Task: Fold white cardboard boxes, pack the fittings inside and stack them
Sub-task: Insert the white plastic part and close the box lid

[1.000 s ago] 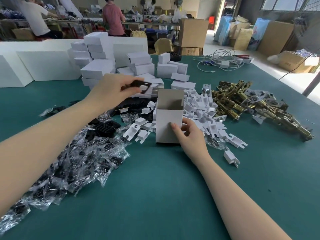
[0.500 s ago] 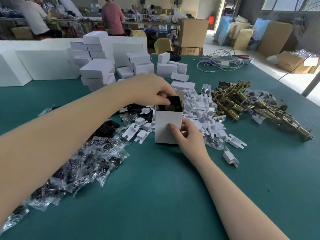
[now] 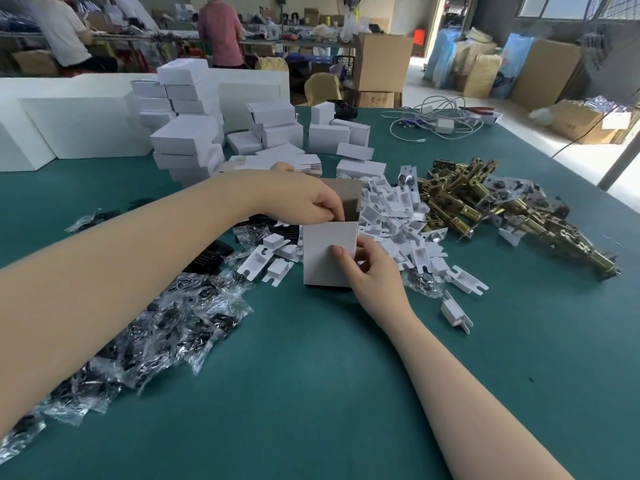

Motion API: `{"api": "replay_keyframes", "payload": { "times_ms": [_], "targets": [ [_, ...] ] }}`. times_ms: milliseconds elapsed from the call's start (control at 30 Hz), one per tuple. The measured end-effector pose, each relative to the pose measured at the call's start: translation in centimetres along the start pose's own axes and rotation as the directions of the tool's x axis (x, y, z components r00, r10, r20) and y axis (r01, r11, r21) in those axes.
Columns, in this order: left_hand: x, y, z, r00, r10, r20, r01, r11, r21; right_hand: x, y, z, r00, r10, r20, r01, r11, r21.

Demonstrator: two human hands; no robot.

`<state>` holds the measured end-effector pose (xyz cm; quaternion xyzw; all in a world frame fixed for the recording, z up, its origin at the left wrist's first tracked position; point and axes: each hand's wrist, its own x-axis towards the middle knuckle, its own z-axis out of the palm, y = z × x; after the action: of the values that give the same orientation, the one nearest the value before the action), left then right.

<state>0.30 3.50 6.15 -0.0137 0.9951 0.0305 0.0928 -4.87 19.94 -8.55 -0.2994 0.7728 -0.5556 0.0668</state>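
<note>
A small white cardboard box stands upright on the green table, its top flap open and the brown inside showing. My left hand is over the opening with its fingers curled down into the box; the fingertips and anything they hold are hidden. My right hand grips the box at its lower right, thumb on the front face. White plastic fittings lie heaped just right of the box. Bagged black parts spread out to the left.
Brass latch mechanisms are piled at the right. Folded white boxes are stacked behind, with flat box blanks in front of them. White cables lie at the far side. People work at benches in the background.
My left hand carried a black fitting from above the piles to the box mouth and has sunk its fingers inside; the fitting is out of sight. My right hand stayed on the box.
</note>
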Motion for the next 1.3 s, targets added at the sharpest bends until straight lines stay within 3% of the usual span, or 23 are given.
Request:
{"api": "replay_keyframes", "payload": {
  "times_ms": [67, 167, 233, 300, 400, 467, 500, 567, 600, 800, 1067, 1300],
  "targets": [
    [-0.7, 0.1, -0.1, 0.998, 0.023, -0.051, -0.024, 1.000, -0.019, 0.0, 0.1, 0.0, 1.000, 0.003, 0.004, -0.003, 1.000, 0.006],
    [-2.4, -0.9, 0.0, 0.918, 0.051, -0.393, -0.139, 0.970, -0.198, 0.0, 0.3, 0.1, 1.000, 0.017, 0.010, -0.017, 1.000, 0.022],
    [-3.8, -2.4, 0.5, 0.817, -0.064, -0.572, -0.188, 0.909, -0.371, 0.1, 0.4, 0.1, 1.000, 0.015, 0.012, -0.016, 1.000, 0.026],
    [-5.0, -4.5, 1.2, 0.758, -0.193, -0.623, -0.096, 0.912, -0.399, 0.1, 0.4, 0.1, 1.000, 0.016, 0.009, -0.016, 1.000, 0.021],
    [-7.3, -9.2, 2.8, 0.760, -0.417, -0.499, 0.340, 0.909, -0.242, 0.2, 0.4, 0.2, 1.000, 0.022, 0.007, -0.022, 1.000, 0.016],
    [-8.8, -12.3, 4.0, 0.747, -0.603, -0.281, 0.622, 0.783, -0.024, 0.2, 0.4, 0.2, 1.000, 0.026, 0.006, -0.026, 1.000, 0.013],
    [-9.3, -13.4, 4.7, 0.729, -0.670, -0.142, 0.684, 0.723, 0.098, 0.2, 0.5, 0.2, 1.000, 0.026, 0.004, -0.026, 1.000, 0.012],
    [-10.0, -14.6, 6.0, 0.687, -0.724, 0.065, 0.689, 0.677, 0.259, 0.2, 0.4, 0.3, 1.000, 0.027, 0.006, -0.027, 1.000, 0.008],
    [-10.3, -14.8, 6.3, 0.677, -0.730, 0.094, 0.690, 0.674, 0.264, 0.2, 0.4, 0.3, 1.000, 0.025, 0.008, -0.025, 1.000, 0.004],
    [-11.1, -16.6, 6.3, 0.710, -0.705, -0.001, 0.699, 0.703, 0.131, 0.0, 0.3, 0.2, 1.000, 0.022, 0.004, -0.022, 1.000, -0.003],
    [-12.2, -16.3, 4.4, 0.757, -0.575, 0.310, 0.631, 0.767, -0.117, 0.0, 0.3, 0.1, 1.000, 0.029, 0.006, -0.029, 1.000, 0.006],
    [-12.3, -16.3, 2.9, 0.826, -0.554, 0.103, 0.552, 0.832, 0.051, 0.1, 0.3, 0.1, 1.000, 0.017, 0.002, -0.017, 1.000, 0.007]
  ]
}}
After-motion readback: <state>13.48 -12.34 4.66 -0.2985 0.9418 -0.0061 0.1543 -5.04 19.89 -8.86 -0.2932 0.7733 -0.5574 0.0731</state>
